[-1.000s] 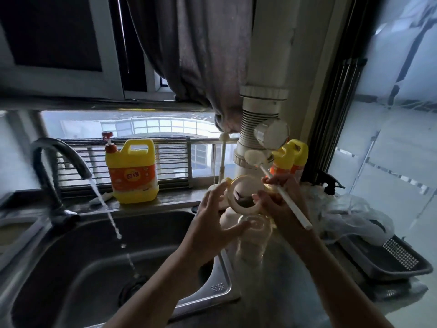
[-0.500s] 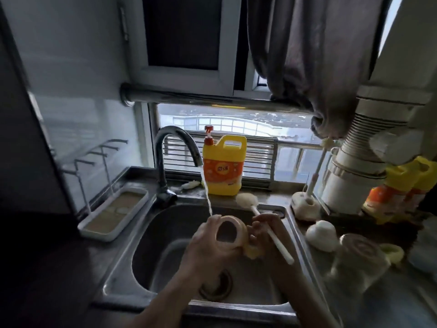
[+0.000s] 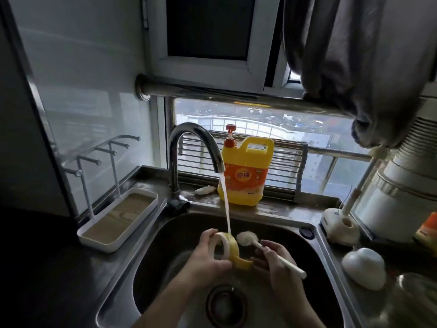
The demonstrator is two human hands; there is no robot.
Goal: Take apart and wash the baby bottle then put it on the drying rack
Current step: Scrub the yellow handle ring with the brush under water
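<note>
A: Why do we tilt the yellow bottle collar (image 3: 234, 250) over the sink (image 3: 165, 256)?

B: So the tap stream (image 3: 224, 202) hits its rim. Our left hand (image 3: 208, 256) grips it at 9 o'clock. Our right hand (image 3: 276, 263) is clamped on the bottle brush (image 3: 246, 239) at 3. The drying rack (image 3: 118, 216) waits at 10.

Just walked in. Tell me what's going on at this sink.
A person is washing a baby-bottle part. The left hand holds the yellow screw ring under the running tap, over the sink. The right hand grips a brush, its head beside the ring. A white dome cap sits on the counter.
</note>
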